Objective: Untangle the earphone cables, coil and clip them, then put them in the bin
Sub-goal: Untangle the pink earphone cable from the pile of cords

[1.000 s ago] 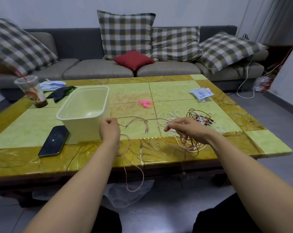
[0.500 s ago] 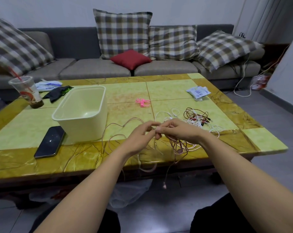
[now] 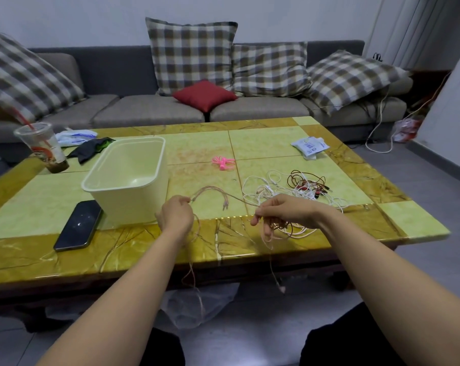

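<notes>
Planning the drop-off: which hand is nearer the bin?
Left. The left hand sits just right of the bin; the right hand is farther right, by the tangled cables.

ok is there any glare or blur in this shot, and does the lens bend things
Head view: the glossy table throws a bright dotted reflection along its near tile seam; the cup and its straw at the left edge are smeared; the wide lens makes the wall at the right lean; the thin pink cable is soft but traceable.

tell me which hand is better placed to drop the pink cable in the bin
Left: the left hand pinches the pink cable beside the bin; the right hand grips it farther off.
</notes>
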Motion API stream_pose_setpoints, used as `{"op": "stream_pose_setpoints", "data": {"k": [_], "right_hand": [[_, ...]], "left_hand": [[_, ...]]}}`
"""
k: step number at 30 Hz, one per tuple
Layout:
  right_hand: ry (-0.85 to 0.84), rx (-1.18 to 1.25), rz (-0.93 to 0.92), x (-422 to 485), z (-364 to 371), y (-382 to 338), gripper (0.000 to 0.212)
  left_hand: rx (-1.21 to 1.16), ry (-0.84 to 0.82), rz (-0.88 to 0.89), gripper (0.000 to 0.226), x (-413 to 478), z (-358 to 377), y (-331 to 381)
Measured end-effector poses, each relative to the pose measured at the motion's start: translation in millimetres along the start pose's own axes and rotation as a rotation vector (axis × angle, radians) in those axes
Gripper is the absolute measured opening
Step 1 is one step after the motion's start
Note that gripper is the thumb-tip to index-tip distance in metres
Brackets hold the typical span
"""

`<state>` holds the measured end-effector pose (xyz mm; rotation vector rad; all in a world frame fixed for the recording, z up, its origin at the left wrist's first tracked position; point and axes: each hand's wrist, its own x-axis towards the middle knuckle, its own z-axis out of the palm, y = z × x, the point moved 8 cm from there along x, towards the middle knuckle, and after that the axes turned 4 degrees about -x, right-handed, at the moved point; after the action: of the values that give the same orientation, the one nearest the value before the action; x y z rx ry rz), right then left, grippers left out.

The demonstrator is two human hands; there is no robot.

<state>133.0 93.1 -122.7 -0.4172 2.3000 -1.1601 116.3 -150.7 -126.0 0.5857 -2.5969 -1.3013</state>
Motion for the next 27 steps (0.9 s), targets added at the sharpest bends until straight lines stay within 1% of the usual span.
{"op": "stream_pose_setpoints", "data": {"k": [1,2,3,5,6,7,8,9,11,12,13,14,15,16,17,18,20,21,22,23,25,26,27], "right_hand": [[0.018,0.008,-0.008,1,-1,-2,0.032],[0.018,0.005,-0.005,1,0,-3,0.033],[0.011,-0.009,0.003,1,2,-3,0.034],[0.012,-0.048,0.017,2,6,-3,0.035],[0.021,-0.061,0.024,3,7,-2,0.035],[0.033,-0.068,0.028,4,8,-2,0.035],[0.044,-0.073,0.022,7,9,-3,0.034],[0.047,-0.076,0.008,9,10,-4,0.034],[0.042,-0.042,-0.024,13,12,-5,0.033],[0.046,-0.017,-0.045,13,11,-6,0.032],[0.057,-0.006,-0.069,12,9,-7,0.030],[0.064,-0.009,-0.088,10,7,-8,0.028],[0.067,-0.013,-0.097,9,6,-10,0.026],[0.059,-0.022,-0.088,7,6,-9,0.024],[0.031,-0.031,-0.062,7,7,-6,0.022],[-0.025,-0.050,-0.016,6,10,-1,0.022],[-0.223,-0.124,0.130,2,23,15,0.021],[-0.319,-0.173,0.201,-2,31,22,0.020],[-0.370,-0.220,0.246,-4,35,27,0.020],[-0.362,-0.241,0.261,-5,34,30,0.022],[-0.272,-0.198,0.229,-3,27,26,0.022],[-0.228,-0.164,0.205,-2,22,23,0.023],[-0.185,-0.148,0.177,-2,18,19,0.025]], "left_hand": [[0.105,-0.013,0.022,0.038,-3,3,3],[0.163,0.006,0.082,0.044,-9,3,12],[0.158,0.046,0.187,0.050,-16,1,25],[0.011,0.098,0.507,0.056,-34,-2,57],[-0.079,0.061,0.641,0.055,-43,-1,71],[-0.162,-0.029,0.715,0.051,-50,3,81],[-0.217,-0.159,0.731,0.047,-56,13,85],[-0.221,-0.308,0.713,0.042,-61,27,86],[-0.082,-0.582,0.629,0.039,-72,59,77],[-0.048,-0.689,0.561,0.040,-76,70,69],[-0.094,-0.784,0.488,0.037,-78,78,64],[-0.176,-0.845,0.431,0.033,-80,82,62],[-0.227,-0.842,0.407,0.030,-78,80,62],[-0.243,-0.788,0.391,0.029,-71,76,63],[-0.243,-0.696,0.365,0.028,-63,69,64],[-0.241,-0.583,0.335,0.028,-54,62,63],[-0.220,-0.349,0.287,0.027,-36,46,59],[-0.212,-0.268,0.267,0.027,-30,39,55],[-0.228,-0.207,0.246,0.027,-26,33,53],[-0.279,-0.171,0.223,0.026,-22,27,51],[-0.414,-0.166,0.174,0.024,-19,21,47],[-0.443,-0.190,0.176,0.025,-19,20,47],[-0.419,-0.238,0.206,0.025,-22,22,48]]}}
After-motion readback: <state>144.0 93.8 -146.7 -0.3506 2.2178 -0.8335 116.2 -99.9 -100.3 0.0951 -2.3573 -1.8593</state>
